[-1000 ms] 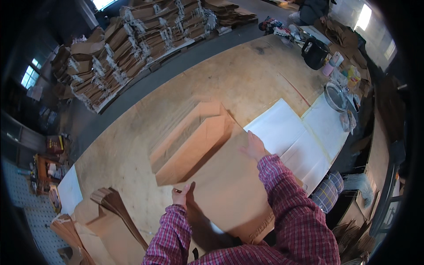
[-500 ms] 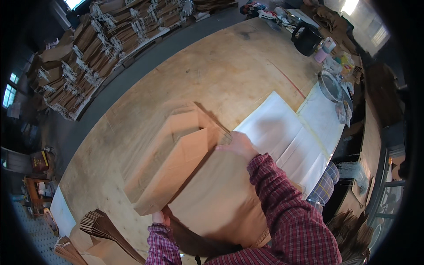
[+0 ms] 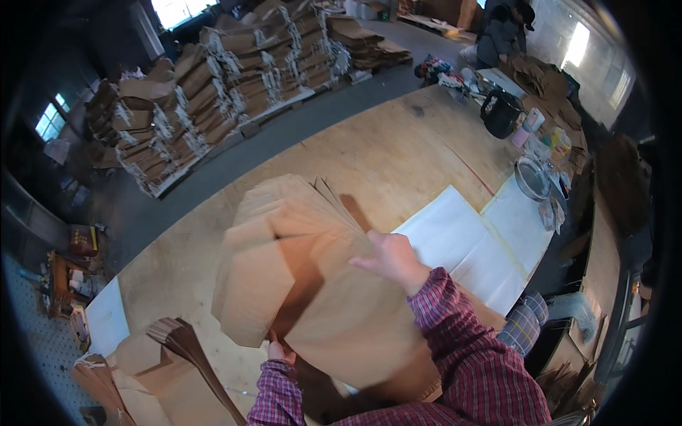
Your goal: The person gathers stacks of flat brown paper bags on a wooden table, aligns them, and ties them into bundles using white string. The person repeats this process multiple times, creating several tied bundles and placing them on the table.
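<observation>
Between my hands is a stack of brown paper bags (image 3: 355, 305), tilted above the table, its folded bottom ends fanned out toward the far left. My right hand (image 3: 391, 257) is closed on the far right edge of the stack, the thumb lying over the top bag. Down at the near left corner, my left hand (image 3: 281, 351) grips the lower edge; part of its fingers is hidden under the paper. Another bundle of folded brown bags (image 3: 153, 369) lies at the near left, beside my left sleeve.
White sheets (image 3: 444, 227) cover the right part of the wooden table (image 3: 369, 149). A black jug (image 3: 501, 113), a pink bottle (image 3: 522, 133) and a round clear container (image 3: 533, 177) stand at the far right. Tied brown stacks (image 3: 234, 85) line a pallet beyond; a person (image 3: 501, 35) bends farther back.
The bags have fanned apart, and their broad side now faces up toward me. Both hands keep hold of the stack. The view has tilted up, bringing the person at the back into sight.
</observation>
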Available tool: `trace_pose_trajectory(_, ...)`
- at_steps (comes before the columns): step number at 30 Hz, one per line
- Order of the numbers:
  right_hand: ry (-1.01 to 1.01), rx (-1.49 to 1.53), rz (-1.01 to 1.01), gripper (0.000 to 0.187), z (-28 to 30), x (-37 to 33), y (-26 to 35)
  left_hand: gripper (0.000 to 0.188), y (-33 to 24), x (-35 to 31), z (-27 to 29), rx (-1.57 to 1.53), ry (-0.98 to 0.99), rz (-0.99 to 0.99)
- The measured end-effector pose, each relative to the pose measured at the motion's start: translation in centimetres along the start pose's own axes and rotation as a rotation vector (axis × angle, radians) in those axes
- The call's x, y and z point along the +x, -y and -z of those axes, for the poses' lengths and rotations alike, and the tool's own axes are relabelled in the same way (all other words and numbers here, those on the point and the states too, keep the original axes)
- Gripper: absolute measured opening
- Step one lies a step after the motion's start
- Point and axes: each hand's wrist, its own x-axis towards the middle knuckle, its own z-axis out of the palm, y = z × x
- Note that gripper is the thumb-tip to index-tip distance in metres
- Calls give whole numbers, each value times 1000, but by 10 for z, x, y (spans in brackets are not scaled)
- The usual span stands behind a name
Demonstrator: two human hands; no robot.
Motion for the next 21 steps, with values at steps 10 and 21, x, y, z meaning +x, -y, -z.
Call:
trace_pose_trajectory(10, -13, -179, 605, 42, 134, -144, 196, 62, 79, -126, 34, -79, 214, -52)
trace_pose_trajectory(21, 106, -138, 485, 91, 67, -226, 231, 32, 98, -323, 3, 732, 382, -324)
